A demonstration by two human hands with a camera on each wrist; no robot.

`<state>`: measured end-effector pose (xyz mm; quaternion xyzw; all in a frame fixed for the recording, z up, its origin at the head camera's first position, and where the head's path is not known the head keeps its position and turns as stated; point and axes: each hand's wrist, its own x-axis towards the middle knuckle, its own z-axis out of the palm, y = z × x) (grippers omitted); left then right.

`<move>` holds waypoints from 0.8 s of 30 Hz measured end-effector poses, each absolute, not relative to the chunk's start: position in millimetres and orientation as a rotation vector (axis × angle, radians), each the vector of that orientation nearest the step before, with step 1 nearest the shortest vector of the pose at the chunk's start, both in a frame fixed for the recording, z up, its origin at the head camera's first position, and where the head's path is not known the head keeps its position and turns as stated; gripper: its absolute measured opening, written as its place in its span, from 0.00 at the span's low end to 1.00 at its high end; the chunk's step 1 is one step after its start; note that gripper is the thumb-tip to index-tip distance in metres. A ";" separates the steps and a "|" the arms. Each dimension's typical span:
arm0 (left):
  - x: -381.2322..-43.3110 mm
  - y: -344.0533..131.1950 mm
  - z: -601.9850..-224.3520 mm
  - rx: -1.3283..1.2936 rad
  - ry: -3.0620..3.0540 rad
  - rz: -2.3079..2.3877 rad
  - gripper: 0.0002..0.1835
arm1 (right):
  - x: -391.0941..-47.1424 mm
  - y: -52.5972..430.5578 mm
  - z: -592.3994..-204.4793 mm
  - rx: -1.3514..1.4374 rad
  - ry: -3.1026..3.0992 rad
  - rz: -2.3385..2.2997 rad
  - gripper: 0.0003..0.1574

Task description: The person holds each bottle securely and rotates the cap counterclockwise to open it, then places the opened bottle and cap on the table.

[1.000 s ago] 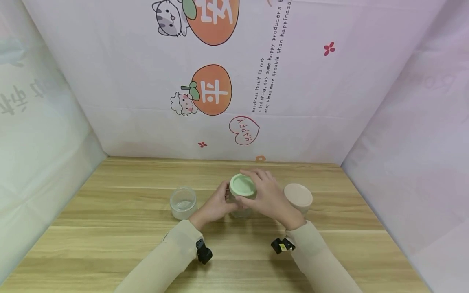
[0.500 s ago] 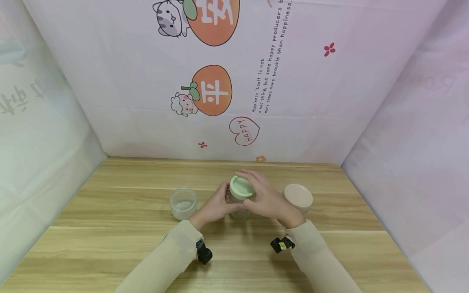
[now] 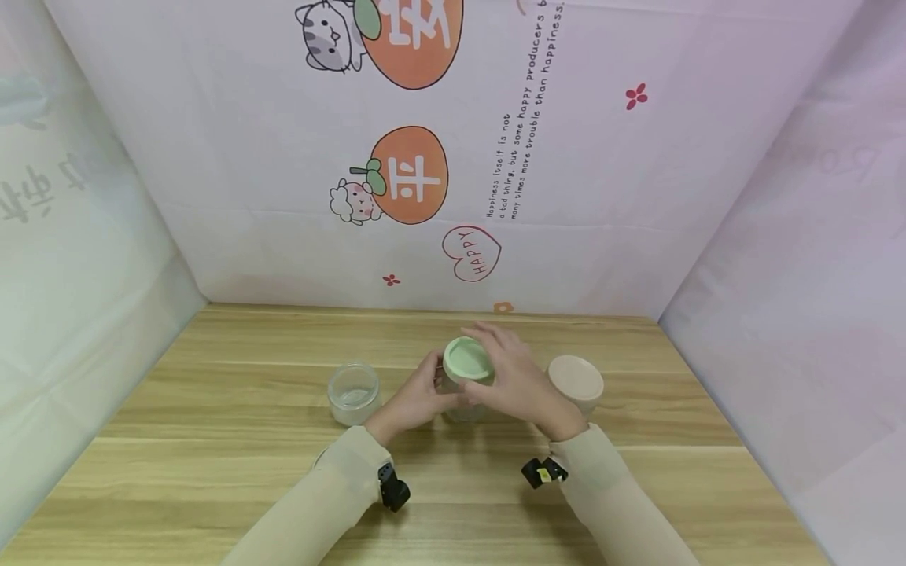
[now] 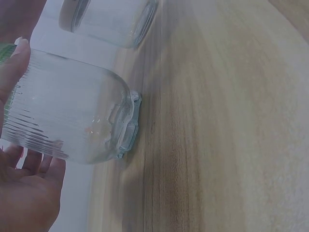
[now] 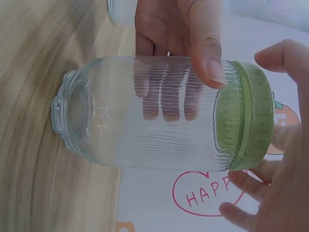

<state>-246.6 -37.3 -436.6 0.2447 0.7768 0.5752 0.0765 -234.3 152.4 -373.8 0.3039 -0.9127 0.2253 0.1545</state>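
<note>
Near the middle of the table a ribbed clear glass jar [image 5: 159, 140] stands upright with a light green lid [image 3: 469, 358] on its mouth. My left hand [image 3: 418, 395] grips the jar's body, its thumb on the near side and its fingers behind the glass. Around the lid's edge curl the fingers and thumb of my right hand [image 3: 520, 381]. In the right wrist view that hand's thumb and fingertips lie on opposite sides of the lid. The jar's scalloped glass base [image 4: 129, 125] shows at the tabletop in the left wrist view.
Left of my hands stands a lidless glass jar [image 3: 354, 395]. A jar with a pale beige lid [image 3: 576, 377] stands close to my right wrist. Part of a rounded rim [image 3: 322, 454] peeks out beside my left sleeve. Printed white cloth [image 3: 580, 259] encloses the wooden table [image 3: 453, 519].
My right fingers and thumb shift back and forth around the green lid; the thumb drops toward me, then comes back up to the rim. The left hand and jar stay in place.
</note>
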 end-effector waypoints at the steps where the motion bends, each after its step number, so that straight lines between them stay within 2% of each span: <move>1: -246.5 -37.4 -436.5 0.739 2.330 1.722 0.46 | -234.0 152.2 -373.4 0.854 -2.614 0.628 0.45; 13: -241.8 -37.7 -427.8 0.752 2.239 1.763 0.45 | -232.9 148.2 -372.5 0.670 -2.638 0.439 0.54; 18: -232.5 -40.0 -412.1 0.751 2.218 1.758 0.43 | -231.8 147.0 -373.0 0.690 -2.637 0.427 0.52; 24: -236.9 -39.4 -420.6 0.775 2.242 1.762 0.42 | -229.0 146.2 -371.8 0.705 -2.641 0.432 0.49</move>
